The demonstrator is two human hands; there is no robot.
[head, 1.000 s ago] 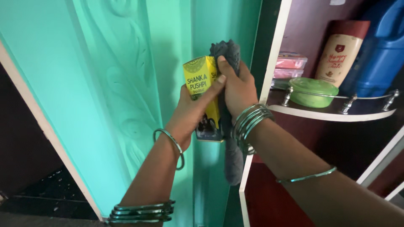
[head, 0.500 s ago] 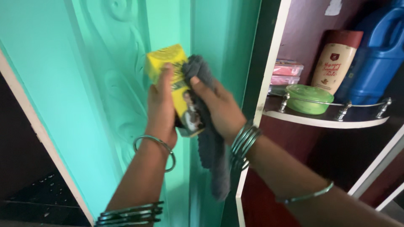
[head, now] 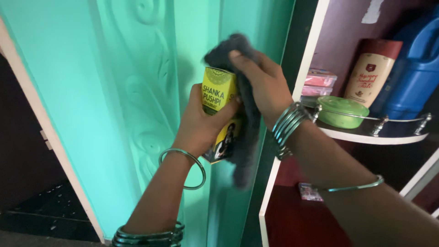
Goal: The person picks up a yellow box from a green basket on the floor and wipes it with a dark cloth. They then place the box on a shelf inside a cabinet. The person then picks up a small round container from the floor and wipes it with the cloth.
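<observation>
Yellow box getting the grey cloth treatment.
Left hand grips the box up by the green wall; right hand clamps the cloth against its side.

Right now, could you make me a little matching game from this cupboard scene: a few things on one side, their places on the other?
Things:
1. yellow carton
2. grey cloth
3. green lidded dish
4. blue jug

Places:
A. far right of the railed shelf
B. gripped in the left hand
C. front of the railed shelf, behind its rail
D. under the right hand, pressed against the carton

Pairs: 1-B, 2-D, 3-C, 4-A
</observation>
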